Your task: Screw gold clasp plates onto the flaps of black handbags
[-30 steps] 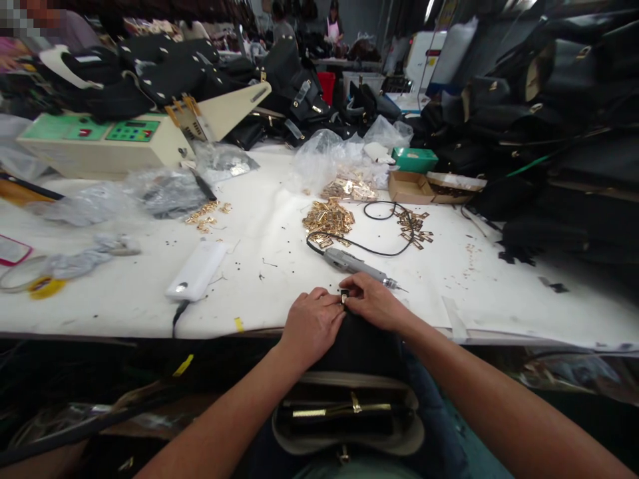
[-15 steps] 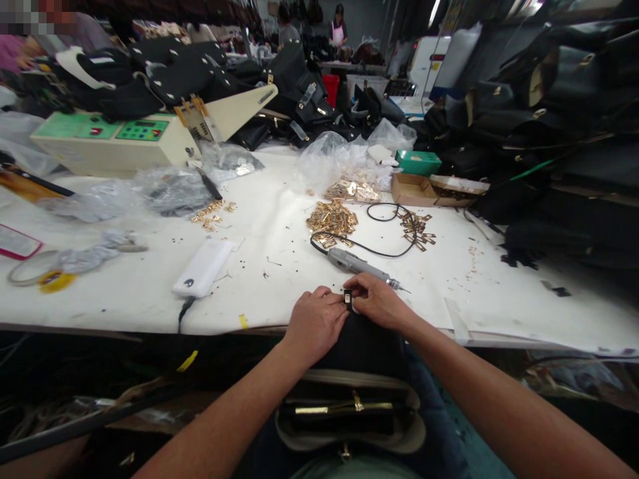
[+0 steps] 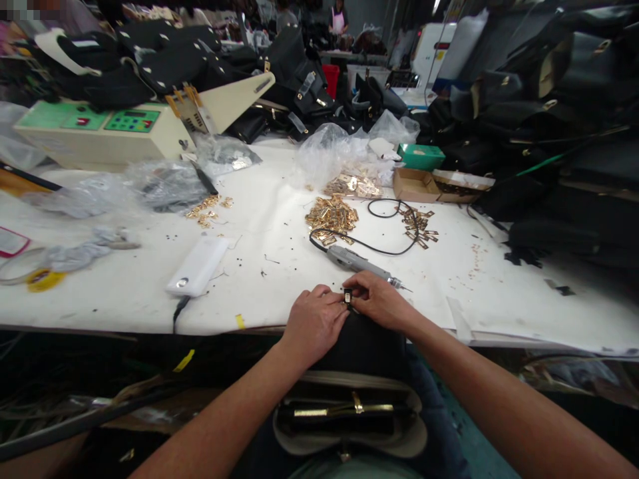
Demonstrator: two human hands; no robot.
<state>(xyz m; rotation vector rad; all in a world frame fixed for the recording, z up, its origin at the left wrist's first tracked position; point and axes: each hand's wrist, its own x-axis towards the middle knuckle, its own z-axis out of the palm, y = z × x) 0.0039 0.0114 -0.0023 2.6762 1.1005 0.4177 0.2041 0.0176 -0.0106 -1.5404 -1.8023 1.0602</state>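
Observation:
A black handbag (image 3: 372, 349) lies open on my lap, its flap stretched forward to the table edge. A gold zipper (image 3: 344, 411) and pale lining show inside. At the flap's tip a small gold metal fitting (image 3: 348, 297) sits on a black tab. My left hand (image 3: 315, 322) presses on the flap from the left, fingers closed on its edge beside the fitting. From the right, my right hand (image 3: 378, 301) pinches the tab by the fitting, fingers bent; the fingertips are partly hidden. Just beyond lies a grey electric screwdriver (image 3: 360, 264) with a black cord.
Gold fittings are heaped on the white table (image 3: 269, 293), in a large pile (image 3: 331, 218) and a smaller one (image 3: 422, 226). A white power bank (image 3: 198, 266) lies left. Behind stand a cream machine (image 3: 107, 143), a green box (image 3: 422, 156) and piles of black bags (image 3: 564, 100).
The view has shifted slightly, so the table things at left sit a little further left and higher. Both hands keep nearly the same hold on the flap's tip.

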